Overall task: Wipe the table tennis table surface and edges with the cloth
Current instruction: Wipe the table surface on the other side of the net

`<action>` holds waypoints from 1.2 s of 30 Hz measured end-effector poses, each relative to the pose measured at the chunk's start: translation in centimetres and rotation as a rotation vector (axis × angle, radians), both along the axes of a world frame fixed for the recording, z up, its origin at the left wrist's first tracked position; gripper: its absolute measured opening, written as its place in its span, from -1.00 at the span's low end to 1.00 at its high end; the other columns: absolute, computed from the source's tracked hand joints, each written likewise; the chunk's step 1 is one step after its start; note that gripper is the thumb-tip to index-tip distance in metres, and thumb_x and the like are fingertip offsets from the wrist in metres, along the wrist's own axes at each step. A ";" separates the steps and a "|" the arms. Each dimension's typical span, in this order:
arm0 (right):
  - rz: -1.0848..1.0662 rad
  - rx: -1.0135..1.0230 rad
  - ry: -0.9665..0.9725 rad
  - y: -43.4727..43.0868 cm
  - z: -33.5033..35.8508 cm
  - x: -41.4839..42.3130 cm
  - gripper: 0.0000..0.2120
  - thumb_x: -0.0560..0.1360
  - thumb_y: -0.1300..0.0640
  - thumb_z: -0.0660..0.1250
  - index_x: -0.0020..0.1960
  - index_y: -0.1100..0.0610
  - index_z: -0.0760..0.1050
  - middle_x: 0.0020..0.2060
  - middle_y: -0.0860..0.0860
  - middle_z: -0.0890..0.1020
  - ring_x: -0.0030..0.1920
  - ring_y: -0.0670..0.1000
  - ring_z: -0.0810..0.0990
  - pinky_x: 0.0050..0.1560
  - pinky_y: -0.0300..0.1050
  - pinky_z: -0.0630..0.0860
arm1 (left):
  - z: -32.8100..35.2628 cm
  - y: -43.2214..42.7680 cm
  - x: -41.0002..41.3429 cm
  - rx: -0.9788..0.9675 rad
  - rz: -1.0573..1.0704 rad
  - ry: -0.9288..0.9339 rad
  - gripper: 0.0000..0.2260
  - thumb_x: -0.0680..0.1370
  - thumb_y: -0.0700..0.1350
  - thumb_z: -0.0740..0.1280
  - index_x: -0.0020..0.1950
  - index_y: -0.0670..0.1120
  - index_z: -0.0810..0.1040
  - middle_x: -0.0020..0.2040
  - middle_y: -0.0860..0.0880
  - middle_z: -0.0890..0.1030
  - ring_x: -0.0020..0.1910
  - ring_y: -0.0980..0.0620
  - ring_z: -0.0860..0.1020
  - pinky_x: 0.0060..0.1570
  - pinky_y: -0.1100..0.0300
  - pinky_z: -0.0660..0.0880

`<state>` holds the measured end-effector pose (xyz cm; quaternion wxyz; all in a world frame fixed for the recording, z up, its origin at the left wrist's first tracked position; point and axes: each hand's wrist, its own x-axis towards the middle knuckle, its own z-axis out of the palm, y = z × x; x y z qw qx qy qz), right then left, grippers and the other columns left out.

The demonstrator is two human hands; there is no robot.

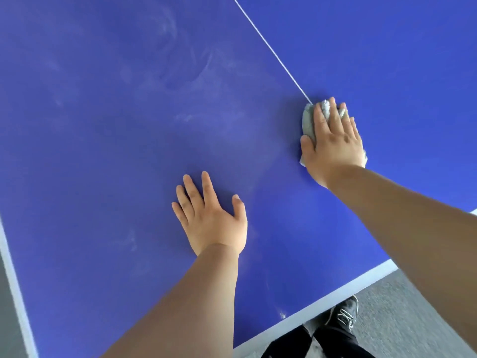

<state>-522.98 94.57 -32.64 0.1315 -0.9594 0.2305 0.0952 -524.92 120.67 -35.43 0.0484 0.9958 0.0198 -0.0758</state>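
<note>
On the blue table tennis table [129, 125], the right hand [333, 143] presses the grey cloth [308, 121] flat at the white centre line [271, 47], fingers straight; the left hand [211, 218] rests open, fingers spread

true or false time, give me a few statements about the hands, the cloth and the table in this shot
1. The right hand presses the cloth onto the table. True.
2. The left hand holds a second cloth. False: it lies flat and bare on the blue surface.
3. The white line runs right up to the cloth. True.
4. The surface left of that line is spotless. False: pale smears show there.
5. The cloth is wiping the table's border. False: it sits on the blue, away from the white edge band.
</note>
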 end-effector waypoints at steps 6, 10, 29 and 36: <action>0.547 -0.005 0.053 6.2 -0.3 -1.3 -0.38 0.67 -0.16 -0.09 0.67 -0.14 -0.21 0.68 -0.05 -0.18 0.67 0.09 -0.22 0.61 0.04 -0.28 | 0.2 0.0 -0.1 -0.001 -0.003 0.008 -0.28 0.58 0.31 -0.04 0.70 0.08 -0.03 0.71 -0.08 -0.06 0.67 -0.14 -0.10 0.64 -0.13 -0.13; 0.888 0.085 0.063 6.7 -0.4 -7.0 -0.36 0.64 -0.22 -0.13 0.68 -0.16 -0.18 0.68 -0.11 -0.18 0.67 0.03 -0.23 0.63 0.07 -0.16 | 0.3 -0.1 -0.1 -0.006 -0.003 0.014 -0.29 0.58 0.29 -0.04 0.71 0.07 -0.02 0.71 -0.08 -0.07 0.67 -0.14 -0.11 0.63 -0.14 -0.13; 0.875 -0.036 0.066 3.2 -0.8 -7.8 -0.37 0.65 -0.23 -0.10 0.69 -0.18 -0.16 0.68 -0.10 -0.17 0.68 0.05 -0.17 0.64 0.02 -0.18 | 0.6 0.0 -0.1 0.012 -0.009 0.043 -0.32 0.60 0.26 -0.14 0.71 0.08 -0.09 0.71 -0.07 -0.12 0.67 -0.14 -0.15 0.63 -0.13 -0.17; 0.196 0.014 -0.004 6.4 -0.3 -0.7 -0.38 0.66 -0.18 -0.09 0.69 -0.09 -0.06 0.69 -0.06 -0.11 0.67 0.06 -0.18 0.65 0.05 -0.17 | 0.4 0.0 -0.1 0.011 -0.003 0.026 -0.32 0.60 0.27 -0.15 0.71 0.08 -0.06 0.71 -0.07 -0.09 0.67 -0.14 -0.11 0.63 -0.13 -0.15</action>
